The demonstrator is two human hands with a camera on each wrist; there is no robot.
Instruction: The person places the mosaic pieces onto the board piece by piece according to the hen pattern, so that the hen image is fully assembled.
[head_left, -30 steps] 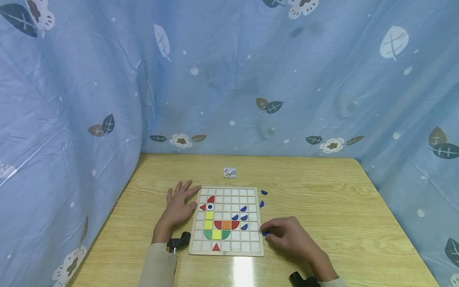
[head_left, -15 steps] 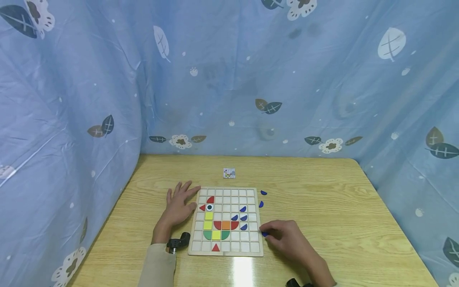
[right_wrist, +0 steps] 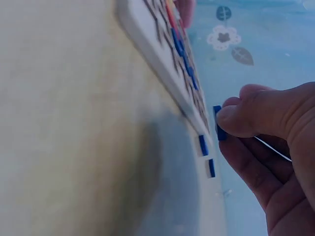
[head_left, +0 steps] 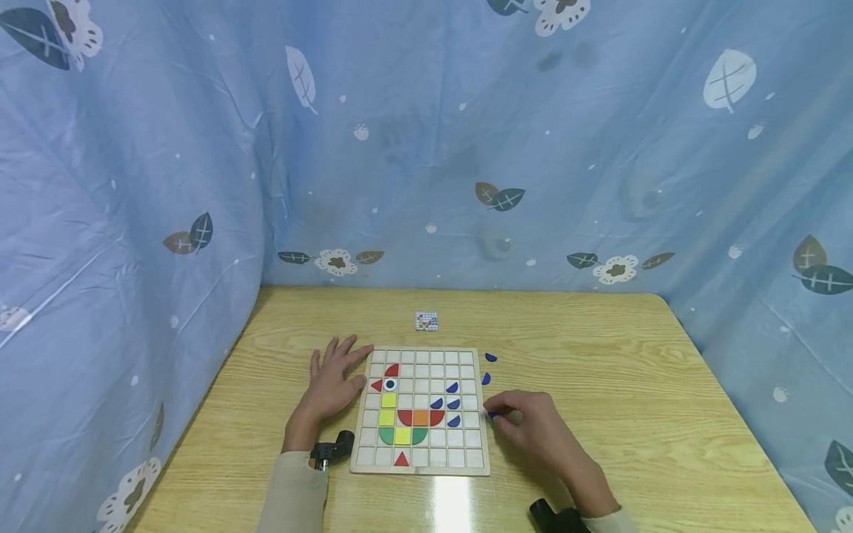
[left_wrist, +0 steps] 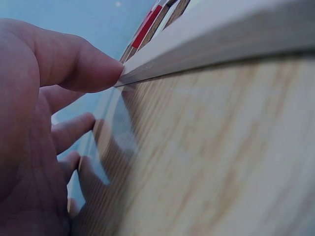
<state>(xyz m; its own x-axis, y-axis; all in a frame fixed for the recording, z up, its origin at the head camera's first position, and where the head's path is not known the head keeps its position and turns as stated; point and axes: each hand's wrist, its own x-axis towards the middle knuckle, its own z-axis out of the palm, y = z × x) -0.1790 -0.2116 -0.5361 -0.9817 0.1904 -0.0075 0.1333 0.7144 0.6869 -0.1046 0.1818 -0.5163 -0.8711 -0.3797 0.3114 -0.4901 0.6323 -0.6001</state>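
My right hand (head_left: 533,422) pinches a small blue half-round tile (right_wrist: 219,129) between thumb and fingers, just off the right edge of a wooden grid board (head_left: 422,370). In the right wrist view the tile stands on edge, above the table. My left hand (head_left: 333,385) lies at the board's upper left with fingers spread; its thumb (left_wrist: 101,69) touches the board's side. Coloured tiles on the board form a bird: a round eye tile (head_left: 389,385), yellow squares (head_left: 389,400), an orange square (head_left: 421,418), red and green rounded tiles, red triangles, and several blue half-rounds (head_left: 454,404).
Two loose blue half-round tiles (head_left: 491,357) lie on the wooden table (head_left: 600,355) beside the board's upper right. A small picture card (head_left: 426,320) with a grid pattern lies beyond the board. A blue patterned curtain (head_left: 426,148) surrounds the table's back and sides.
My right hand, still pinching the blue tile, has moved a little farther away along the board's right edge. My left hand and the tiles on the board have stayed put.
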